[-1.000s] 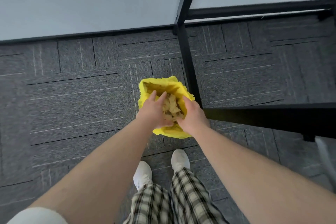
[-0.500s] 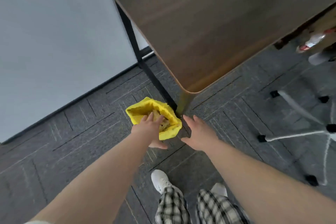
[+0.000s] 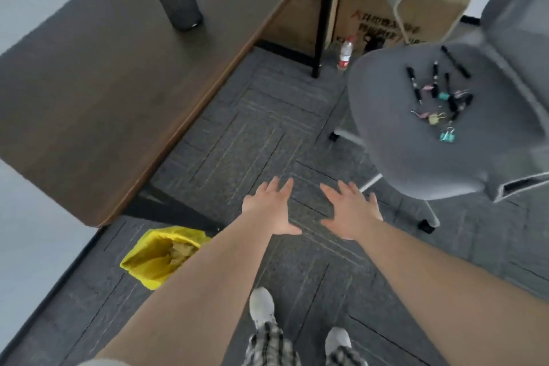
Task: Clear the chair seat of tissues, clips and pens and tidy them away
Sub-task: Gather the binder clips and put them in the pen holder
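Both hands, left hand (image 3: 271, 209) and right hand (image 3: 349, 212), hung empty with fingers spread. Honestly I'd have scooped the black pens (image 3: 435, 80) off the grey chair seat (image 3: 395, 140) first, then the little pastel binder clips (image 3: 436, 117).

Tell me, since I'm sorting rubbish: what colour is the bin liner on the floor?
Yellow: the bin liner shows clearly in the head view, holding crumpled tissues.

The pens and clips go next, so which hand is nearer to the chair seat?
Right. The right hand is open just below the chair seat's front-left edge, not touching it. The left hand, also open, is beyond it, farther from the seat and nearer the yellow bin.
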